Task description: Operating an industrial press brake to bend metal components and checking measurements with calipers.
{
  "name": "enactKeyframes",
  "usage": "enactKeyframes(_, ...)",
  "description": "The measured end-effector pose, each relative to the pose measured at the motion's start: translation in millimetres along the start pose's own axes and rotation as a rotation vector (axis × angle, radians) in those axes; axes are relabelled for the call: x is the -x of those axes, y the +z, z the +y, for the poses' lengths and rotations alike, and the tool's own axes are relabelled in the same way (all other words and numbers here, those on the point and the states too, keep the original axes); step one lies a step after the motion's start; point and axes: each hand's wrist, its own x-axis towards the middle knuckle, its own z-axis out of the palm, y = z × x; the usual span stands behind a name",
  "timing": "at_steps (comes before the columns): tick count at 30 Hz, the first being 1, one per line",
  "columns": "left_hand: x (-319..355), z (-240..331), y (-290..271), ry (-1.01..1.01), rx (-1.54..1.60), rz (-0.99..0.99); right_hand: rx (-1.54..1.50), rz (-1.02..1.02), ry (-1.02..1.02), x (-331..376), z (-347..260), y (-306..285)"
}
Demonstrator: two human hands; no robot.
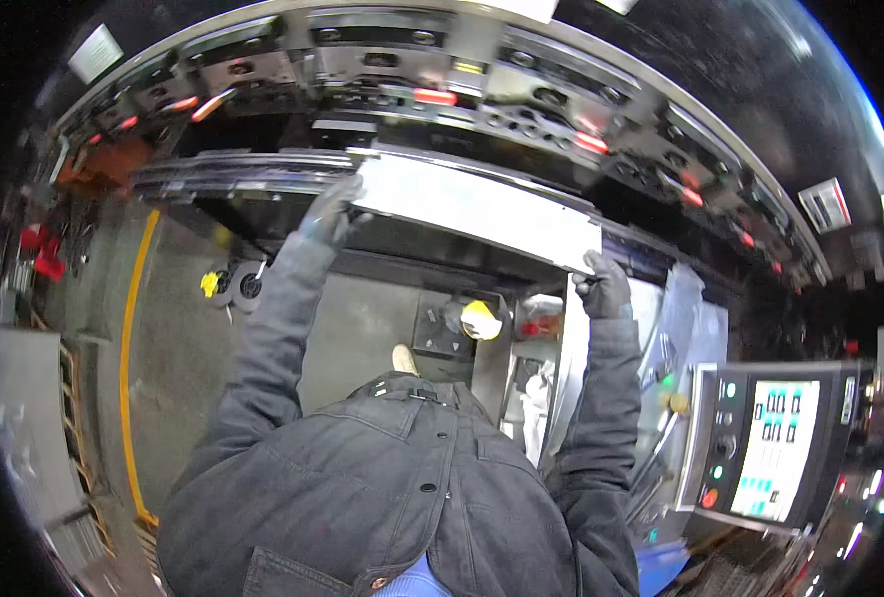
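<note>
A long, bright rectangular metal sheet (477,202) lies across the front of a press brake (382,60), its far edge close to the machine's tooling. At its left end, my gloved left hand (334,211) grips the edge with the fingers curled round it. My gloved right hand (604,287) pinches the near right corner, thumb and fingers closed. Both arms reach forward in dark sleeves. The undersides of the sheet and some of my fingertips are hidden.
To the right stands a control panel (760,448) with a lit screen and a red button. A side table (705,323) holds tools and clear plastic. Below are an open dark box (442,323) and a foot pedal (248,287). A yellow line (133,348) runs along the left floor.
</note>
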Motion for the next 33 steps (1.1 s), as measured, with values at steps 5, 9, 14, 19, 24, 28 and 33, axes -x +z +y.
enactKeyframes(5,76.4,-46.7,67.2,0.031,0.598,-0.462,-0.066,-0.041,-0.270,150.2,-5.1,69.9)
enactKeyframes(9,107.3,-88.0,99.2,-0.217,0.671,-0.466,0.408,0.046,-0.586,218.0,33.2,92.1)
enactKeyframes(14,94.1,-109.9,91.1,-0.226,0.329,-0.465,0.462,0.005,-0.159,287.1,57.9,35.8)
enactKeyframes(19,92.1,-102.6,104.0,-0.269,0.161,-0.605,0.585,0.818,-0.080,312.4,86.2,-24.7)
enactKeyframes(24,105.0,-102.7,117.7,-0.419,0.224,-0.747,1.144,1.031,-0.407,318.1,137.3,-82.6)
enactKeyframes(28,127.1,-108.3,136.7,-0.223,0.040,-0.486,1.312,1.204,-0.351,334.4,136.6,-112.5)
enactKeyframes(33,107.8,-124.2,119.5,-0.187,-0.108,-0.438,1.289,1.295,-0.189,342.0,138.5,-155.2)
